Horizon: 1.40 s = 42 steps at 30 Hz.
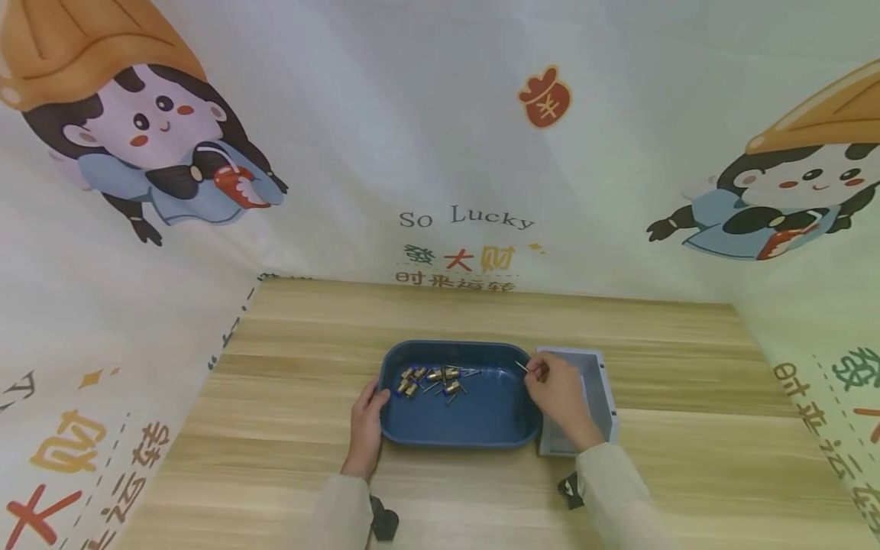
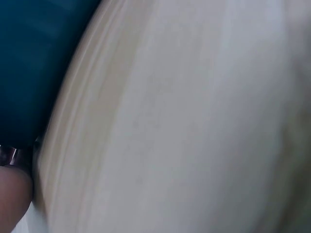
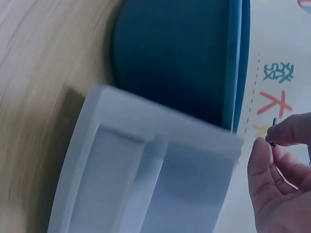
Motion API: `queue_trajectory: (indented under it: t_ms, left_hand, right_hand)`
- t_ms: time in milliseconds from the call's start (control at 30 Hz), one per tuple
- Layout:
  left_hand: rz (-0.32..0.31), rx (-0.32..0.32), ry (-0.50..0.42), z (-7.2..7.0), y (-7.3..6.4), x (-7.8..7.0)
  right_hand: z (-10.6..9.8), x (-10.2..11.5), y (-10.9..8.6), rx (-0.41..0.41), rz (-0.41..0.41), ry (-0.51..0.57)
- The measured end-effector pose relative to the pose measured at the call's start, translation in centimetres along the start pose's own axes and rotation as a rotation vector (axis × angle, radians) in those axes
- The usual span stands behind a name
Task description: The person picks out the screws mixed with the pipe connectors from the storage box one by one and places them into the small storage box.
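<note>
Wood-grain tabletop (image 1: 687,382) beneath blue tray (image 1: 461,424); white cartoon sheeting (image 1: 412,114) on three sides

Soft light lays a pale sheen on the near surface (image 1: 474,493) and a glint in the blue tray (image 1: 461,424), the left wrist view badly blurred.

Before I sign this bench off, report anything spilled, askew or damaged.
Nothing stands out as spilled, askew or damaged. The small brass-coloured metal parts lie jumbled, but inside the blue oblong tray. The left hand holds its left side; the right hand pinches a thin metal pin at its right end.
</note>
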<state>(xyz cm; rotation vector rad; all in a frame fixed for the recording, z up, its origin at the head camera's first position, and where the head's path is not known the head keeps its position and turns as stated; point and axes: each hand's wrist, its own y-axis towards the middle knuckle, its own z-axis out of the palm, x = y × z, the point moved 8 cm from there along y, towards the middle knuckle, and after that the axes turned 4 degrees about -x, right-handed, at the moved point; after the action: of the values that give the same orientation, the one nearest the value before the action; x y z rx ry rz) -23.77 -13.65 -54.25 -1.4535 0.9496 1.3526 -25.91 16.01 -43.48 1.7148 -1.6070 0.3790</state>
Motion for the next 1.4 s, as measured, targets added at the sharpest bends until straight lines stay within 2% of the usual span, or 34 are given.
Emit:
queue_trajectory:
  t_ms: [267, 533, 933, 1400]
  left_hand:
    - [0.011, -0.018, 0.010, -0.2, 0.1, -0.2]
    - [-0.001, -0.013, 0.011, -0.3, 0.4, 0.2]
    - [-0.009, -0.005, 0.006, -0.2, 0.2, 0.2]
    - [-0.007, 0.010, -0.002, 0.0, 0.0, 0.0]
  right_hand:
    - [-1.0, -1.9, 0.2, -0.015, 0.079, -0.026]
    - [-1.2, -2.9, 0.3, 0.009, 0.086, -0.040]
    - [-1.2, -4.3, -0.7, -0.008, 0.103, -0.082]
    - [0.0, -7.0, -2.1, 0.069, 0.287, -0.202]
